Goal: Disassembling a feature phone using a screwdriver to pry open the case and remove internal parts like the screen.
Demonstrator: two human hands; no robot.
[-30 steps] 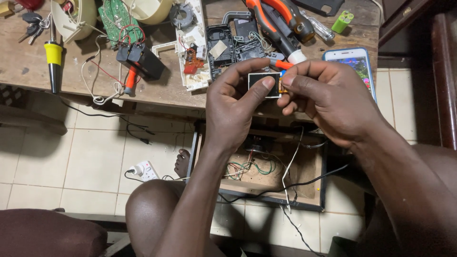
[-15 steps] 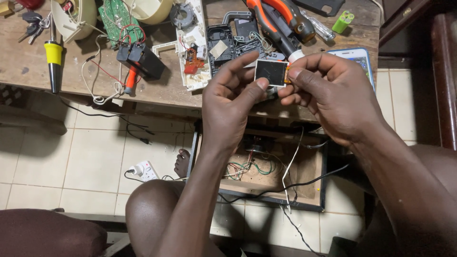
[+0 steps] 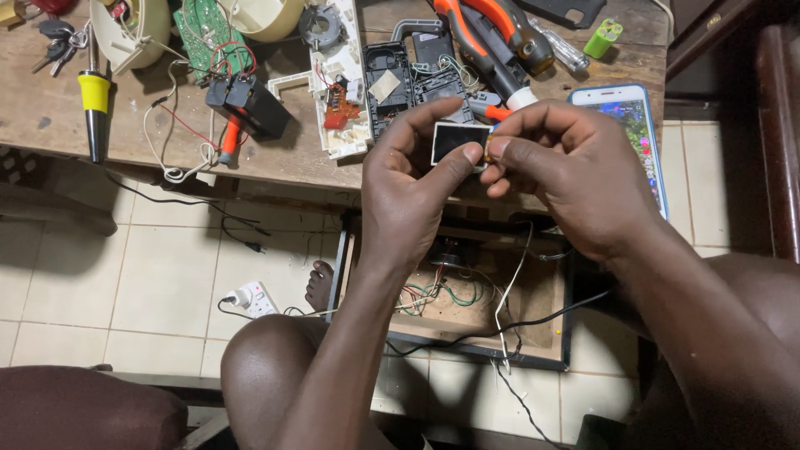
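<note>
- Black-faced little square module (image 3: 457, 142), white-edged, is pinched between both hands over the near edge of the wooden bench (image 3: 50, 108).
- Left hand (image 3: 408, 187): thumb and fingers closed on its left and bottom edges.
- Right hand (image 3: 567, 179): fingertips closed on the right edge; can't tell if something small sits under them.
- Step looks like inspecting or seating a part at that edge.
- Next move likely needs a steady left grip and fine fingertip work.
- Nearby: black open casing (image 3: 412, 71), orange-handled pliers (image 3: 492, 33), phone (image 3: 633, 125) just right.
</note>
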